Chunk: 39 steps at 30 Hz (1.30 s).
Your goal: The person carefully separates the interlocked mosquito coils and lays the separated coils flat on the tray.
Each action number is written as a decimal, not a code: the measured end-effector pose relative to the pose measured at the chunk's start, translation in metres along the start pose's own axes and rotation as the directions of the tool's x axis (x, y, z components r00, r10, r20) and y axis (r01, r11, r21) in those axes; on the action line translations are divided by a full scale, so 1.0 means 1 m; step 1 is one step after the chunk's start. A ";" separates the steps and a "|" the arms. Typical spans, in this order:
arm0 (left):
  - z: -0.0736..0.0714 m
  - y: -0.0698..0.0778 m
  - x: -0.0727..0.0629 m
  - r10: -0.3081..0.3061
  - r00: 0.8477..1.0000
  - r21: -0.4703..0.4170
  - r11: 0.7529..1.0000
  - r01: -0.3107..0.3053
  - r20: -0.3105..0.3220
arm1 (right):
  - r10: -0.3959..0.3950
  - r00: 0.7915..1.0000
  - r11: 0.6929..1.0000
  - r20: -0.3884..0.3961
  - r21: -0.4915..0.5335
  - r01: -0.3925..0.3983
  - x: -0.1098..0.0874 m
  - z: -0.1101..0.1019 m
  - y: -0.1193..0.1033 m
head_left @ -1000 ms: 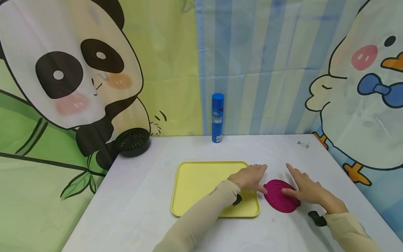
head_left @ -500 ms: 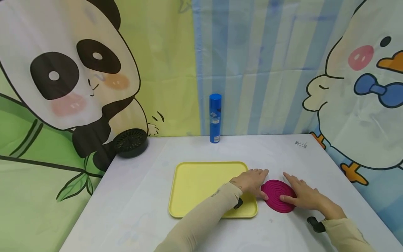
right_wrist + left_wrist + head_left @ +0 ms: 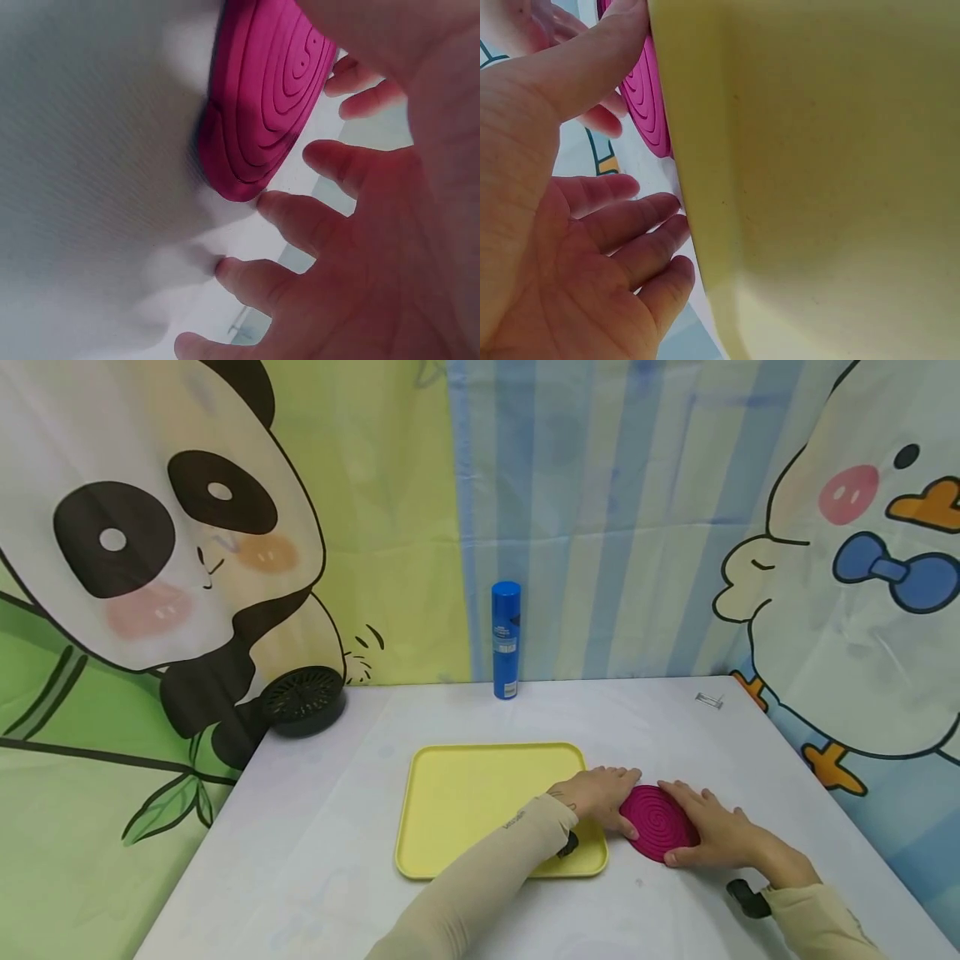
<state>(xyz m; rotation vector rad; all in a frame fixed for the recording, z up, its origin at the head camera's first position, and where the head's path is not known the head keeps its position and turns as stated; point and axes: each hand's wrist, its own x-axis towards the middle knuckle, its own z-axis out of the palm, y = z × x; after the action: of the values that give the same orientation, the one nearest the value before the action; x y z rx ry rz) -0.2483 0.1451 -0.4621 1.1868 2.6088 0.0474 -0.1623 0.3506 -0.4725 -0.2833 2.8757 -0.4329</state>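
A round magenta mat (image 3: 656, 822) with spiral grooves lies flat on the table, just right of the yellow tray (image 3: 465, 802). My left hand (image 3: 600, 795) reaches over the tray's right edge, its thumb at the mat's left rim. In the left wrist view its fingers (image 3: 641, 229) extend loosely past the tray's side. On the opposite side, my right hand (image 3: 720, 831) has its fingers spread along the mat's right rim. The right wrist view shows one fingertip right at the mat's edge and others down near the table. The palms hide parts of the rim.
A blue spray can (image 3: 506, 643) stands upright at the table's back edge. At the back left corner sits a black round container with a slotted top (image 3: 303, 702). A small metal clip-like piece (image 3: 708, 700) lies at the back right. Cartoon-printed curtains hang behind.
My right hand has come down and leftward from above the mat to its right rim. My left hand has shifted slightly right against the mat's left rim. The whole view has drifted a little.
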 end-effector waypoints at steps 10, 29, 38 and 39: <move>-0.001 0.001 0.000 -0.010 1.000 0.034 0.999 0.009 0.013 | -0.034 0.999 0.999 -0.004 0.001 0.034 0.001 0.002 0.000; 0.000 0.008 0.002 0.007 1.000 0.066 0.998 -0.009 0.029 | -0.053 0.998 0.998 0.015 0.018 0.053 0.004 -0.003 -0.004; 0.006 0.006 0.007 0.017 0.999 -0.024 1.000 -0.016 0.036 | -0.018 1.000 1.000 -0.002 -0.014 0.017 0.008 -0.002 -0.005; 0.007 0.006 0.008 0.021 0.999 -0.032 0.999 -0.020 0.031 | -0.018 1.000 1.000 -0.003 -0.011 0.018 0.008 -0.003 -0.005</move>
<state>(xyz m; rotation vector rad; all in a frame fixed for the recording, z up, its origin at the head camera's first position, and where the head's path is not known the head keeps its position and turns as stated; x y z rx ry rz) -0.2470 0.1547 -0.4698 1.1936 2.5596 0.0734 -0.1699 0.3446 -0.4701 -0.3109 2.8818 -0.4218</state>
